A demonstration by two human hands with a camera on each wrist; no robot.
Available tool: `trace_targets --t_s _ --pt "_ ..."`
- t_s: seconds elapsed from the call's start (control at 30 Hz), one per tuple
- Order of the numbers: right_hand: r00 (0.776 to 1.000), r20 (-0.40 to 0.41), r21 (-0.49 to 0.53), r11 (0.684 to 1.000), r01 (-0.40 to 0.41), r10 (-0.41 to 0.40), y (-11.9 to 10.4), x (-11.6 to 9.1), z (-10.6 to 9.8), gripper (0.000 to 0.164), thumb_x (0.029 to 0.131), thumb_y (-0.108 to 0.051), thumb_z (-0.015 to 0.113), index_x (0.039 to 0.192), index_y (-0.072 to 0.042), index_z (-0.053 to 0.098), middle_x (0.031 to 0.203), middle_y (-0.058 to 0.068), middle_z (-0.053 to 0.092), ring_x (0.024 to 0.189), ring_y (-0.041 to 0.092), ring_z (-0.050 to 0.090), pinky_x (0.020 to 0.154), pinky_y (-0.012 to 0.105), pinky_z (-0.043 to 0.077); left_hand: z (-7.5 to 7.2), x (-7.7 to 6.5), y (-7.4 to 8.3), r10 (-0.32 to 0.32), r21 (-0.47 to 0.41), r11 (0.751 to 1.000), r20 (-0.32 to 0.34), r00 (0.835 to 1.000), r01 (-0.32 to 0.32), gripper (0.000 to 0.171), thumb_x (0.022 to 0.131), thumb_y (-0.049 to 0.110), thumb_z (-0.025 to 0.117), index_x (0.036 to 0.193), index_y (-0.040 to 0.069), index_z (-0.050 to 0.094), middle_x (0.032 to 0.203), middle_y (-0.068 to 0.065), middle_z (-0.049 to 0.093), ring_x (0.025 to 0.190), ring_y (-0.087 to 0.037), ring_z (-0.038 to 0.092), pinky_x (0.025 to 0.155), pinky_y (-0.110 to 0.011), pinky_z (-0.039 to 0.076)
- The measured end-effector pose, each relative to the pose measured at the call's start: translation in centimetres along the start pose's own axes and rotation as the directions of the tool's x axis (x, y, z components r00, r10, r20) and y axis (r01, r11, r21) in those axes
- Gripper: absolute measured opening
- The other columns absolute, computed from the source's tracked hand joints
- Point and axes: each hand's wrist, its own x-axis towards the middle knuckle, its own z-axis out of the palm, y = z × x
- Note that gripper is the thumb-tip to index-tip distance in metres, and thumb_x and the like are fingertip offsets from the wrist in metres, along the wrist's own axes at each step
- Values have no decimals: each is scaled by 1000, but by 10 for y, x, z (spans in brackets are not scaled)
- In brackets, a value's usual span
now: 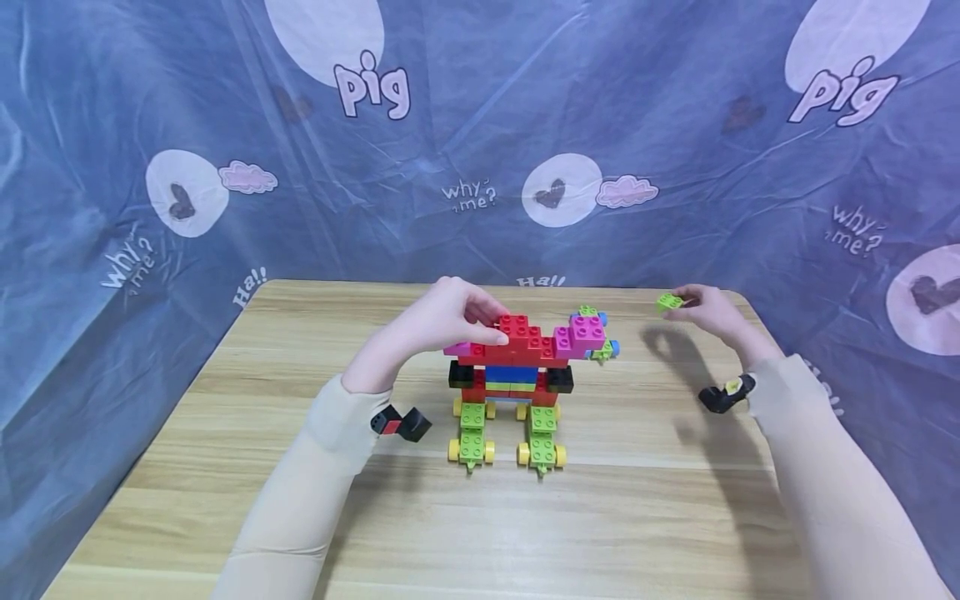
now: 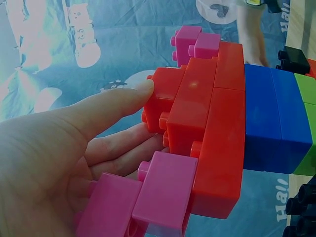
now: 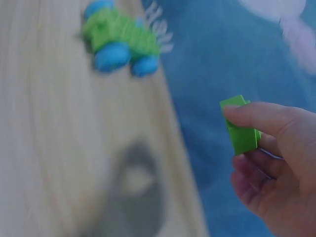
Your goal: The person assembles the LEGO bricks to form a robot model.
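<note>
A toy figure built of bricks stands on the table, with stepped red bricks [image 1: 513,352] on top and blue bricks [image 1: 510,374] beneath. My left hand [image 1: 452,315] grips the topmost red brick [image 2: 165,89] between thumb and fingers. Pink bricks [image 1: 588,332] rise at both ends of the red row, and a black brick [image 1: 559,381] juts from each side. Under the figure are two green wheeled bases [image 1: 472,435] with yellow wheels. Off to the right, my right hand [image 1: 711,312] pinches a small green brick [image 1: 669,302] above the table.
Behind the figure's right side, partly hidden, sits a green wheeled base [image 3: 123,32] with blue wheels. The wooden table [image 1: 300,467] ends at a blue printed cloth [image 1: 450,125] hanging behind it. Each wrist carries a small black camera mount.
</note>
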Motion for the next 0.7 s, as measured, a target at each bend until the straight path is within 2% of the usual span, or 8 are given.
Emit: trace_targets --t_s 0.2,0.43,0.57,0.7 --pt "998 -61 -54 999 5 -8 -51 3 -3 53 87 -23 71 127 7 54 107 24 64 81 2 53 70 23 45 1 0 -1 -10 3 1000 -7 1000 10 38 80 23 80 113 7 71 105 -7 73 91 -17 70 84 -29 55" --pt "992 -109 -52 997 64 -69 -111 -8 -6 49 85 -26 73 125 -1 58 105 17 64 89 16 57 77 31 43 1 1 -2 -6 9 1000 -7 1000 6 38 80 23 80 113 7 71 105 -7 73 91 -17 70 85 -29 55" --pt "987 -114 -37 993 110 -114 -142 -17 -6 51 85 -28 74 127 -4 59 105 15 64 95 24 58 79 31 44 1 2 -1 -7 14 1000 -8 1000 7 38 80 23 80 113 8 72 104 -7 73 91 -16 70 85 -29 56" --pt "982 -117 -19 988 150 -151 -168 -27 -3 51 84 -26 75 128 -6 59 105 15 64 96 26 61 79 26 46 1 1 -1 -2 25 1000 -8 1000 3 38 80 24 80 113 9 72 104 -6 73 91 -16 70 85 -29 56"
